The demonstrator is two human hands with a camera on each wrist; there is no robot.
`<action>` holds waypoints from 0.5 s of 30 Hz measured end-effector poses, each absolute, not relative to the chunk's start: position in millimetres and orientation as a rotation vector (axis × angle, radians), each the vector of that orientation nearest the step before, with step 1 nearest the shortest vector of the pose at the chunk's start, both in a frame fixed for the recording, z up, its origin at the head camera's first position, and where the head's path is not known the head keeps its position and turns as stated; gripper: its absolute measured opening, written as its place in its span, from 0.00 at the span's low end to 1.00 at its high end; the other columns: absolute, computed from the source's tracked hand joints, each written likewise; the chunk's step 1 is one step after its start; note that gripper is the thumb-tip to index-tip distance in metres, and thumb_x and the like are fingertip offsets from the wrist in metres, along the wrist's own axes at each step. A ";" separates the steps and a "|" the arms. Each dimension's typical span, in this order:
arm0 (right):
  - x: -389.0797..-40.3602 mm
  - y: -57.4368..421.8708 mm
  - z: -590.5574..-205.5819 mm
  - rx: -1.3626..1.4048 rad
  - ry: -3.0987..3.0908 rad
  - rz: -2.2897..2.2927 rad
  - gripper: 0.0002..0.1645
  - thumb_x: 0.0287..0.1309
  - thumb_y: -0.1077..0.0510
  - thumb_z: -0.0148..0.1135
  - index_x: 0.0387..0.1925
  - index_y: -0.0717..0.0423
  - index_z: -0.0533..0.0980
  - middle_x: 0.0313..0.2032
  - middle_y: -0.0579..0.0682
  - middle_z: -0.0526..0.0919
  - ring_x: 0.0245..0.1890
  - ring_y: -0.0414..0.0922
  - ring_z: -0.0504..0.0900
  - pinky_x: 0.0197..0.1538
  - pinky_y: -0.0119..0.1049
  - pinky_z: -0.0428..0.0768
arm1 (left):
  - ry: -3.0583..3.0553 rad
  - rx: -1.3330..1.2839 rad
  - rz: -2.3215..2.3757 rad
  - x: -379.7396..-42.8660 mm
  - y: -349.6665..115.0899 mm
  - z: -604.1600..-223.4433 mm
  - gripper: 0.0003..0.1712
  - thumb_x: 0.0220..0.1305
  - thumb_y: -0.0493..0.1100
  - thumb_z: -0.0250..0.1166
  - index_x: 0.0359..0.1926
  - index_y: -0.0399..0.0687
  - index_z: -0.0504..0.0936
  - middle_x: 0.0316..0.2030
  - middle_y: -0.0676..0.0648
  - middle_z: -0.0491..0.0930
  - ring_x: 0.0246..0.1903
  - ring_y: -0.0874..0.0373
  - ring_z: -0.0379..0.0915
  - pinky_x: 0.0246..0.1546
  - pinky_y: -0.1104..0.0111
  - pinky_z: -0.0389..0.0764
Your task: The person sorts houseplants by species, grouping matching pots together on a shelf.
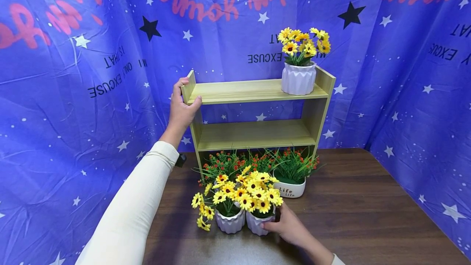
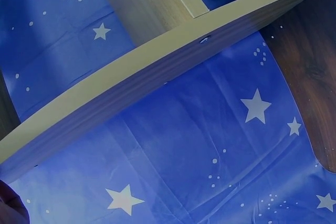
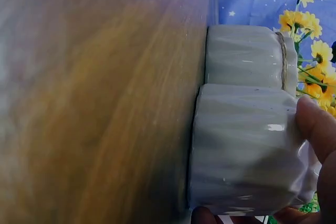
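Observation:
My left hand (image 1: pixel 183 108) grips the upper left side panel of a light wooden shelf (image 1: pixel 257 133), thumb in front and fingers around the edge. In the left wrist view only a fingertip (image 2: pixel 11 205) shows beside the panel. With my right hand (image 1: pixel 288 225) I hold a white fluted pot (image 1: pixel 259 223) of yellow daisies near the table's front, thumb on its near side. A matching daisy pot (image 1: pixel 230 221) stands right beside it on the left. In the right wrist view the held pot (image 3: pixel 244 148) has its base at the tabletop.
A third daisy pot (image 1: pixel 299 78) sits at the right end of the top shelf. Low planters with red-flowered greenery, one a white oval planter (image 1: pixel 290 189), stand at the shelf's foot on the brown table (image 1: pixel 368 207). A blue starry curtain (image 1: pixel 228 32) hangs behind.

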State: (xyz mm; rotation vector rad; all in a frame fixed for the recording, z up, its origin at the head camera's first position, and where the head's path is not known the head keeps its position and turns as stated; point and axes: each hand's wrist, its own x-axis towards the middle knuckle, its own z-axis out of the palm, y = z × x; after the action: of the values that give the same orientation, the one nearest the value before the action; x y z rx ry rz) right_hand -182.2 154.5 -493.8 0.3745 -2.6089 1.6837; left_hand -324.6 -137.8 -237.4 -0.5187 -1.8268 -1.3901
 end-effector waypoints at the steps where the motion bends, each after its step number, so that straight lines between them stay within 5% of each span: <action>1: -182.2 153.8 -494.2 0.370 -2.610 1.683 0.51 0.40 0.58 0.81 0.65 0.64 0.64 0.57 0.59 0.77 0.56 0.54 0.75 0.60 0.47 0.69 | -1.827 -0.519 -1.388 -324.6 -137.9 -237.5 0.29 0.55 0.27 0.65 0.59 0.31 0.68 0.67 0.36 0.67 0.60 0.41 0.61 0.60 0.60 0.59; 8: -182.0 152.3 -495.6 0.309 -2.591 1.676 0.49 0.38 0.58 0.82 0.63 0.63 0.68 0.56 0.58 0.78 0.57 0.55 0.75 0.62 0.55 0.66 | -1.823 -0.523 -1.381 -323.4 -137.5 -237.2 0.29 0.55 0.27 0.65 0.59 0.30 0.68 0.66 0.36 0.67 0.60 0.40 0.61 0.60 0.60 0.59; 15: -181.1 153.8 -495.8 0.263 -2.579 1.674 0.47 0.36 0.59 0.82 0.60 0.63 0.70 0.53 0.57 0.81 0.54 0.53 0.77 0.59 0.53 0.70 | -1.812 -0.529 -1.358 -324.0 -137.2 -237.5 0.29 0.55 0.26 0.65 0.58 0.30 0.68 0.66 0.35 0.68 0.59 0.39 0.62 0.59 0.60 0.59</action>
State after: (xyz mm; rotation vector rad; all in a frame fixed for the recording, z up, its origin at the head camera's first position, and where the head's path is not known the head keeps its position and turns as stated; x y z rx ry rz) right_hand -181.1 153.8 -495.8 0.2632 -2.5791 1.6744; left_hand -324.0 -137.2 -237.5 -0.5289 -1.8122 -1.3579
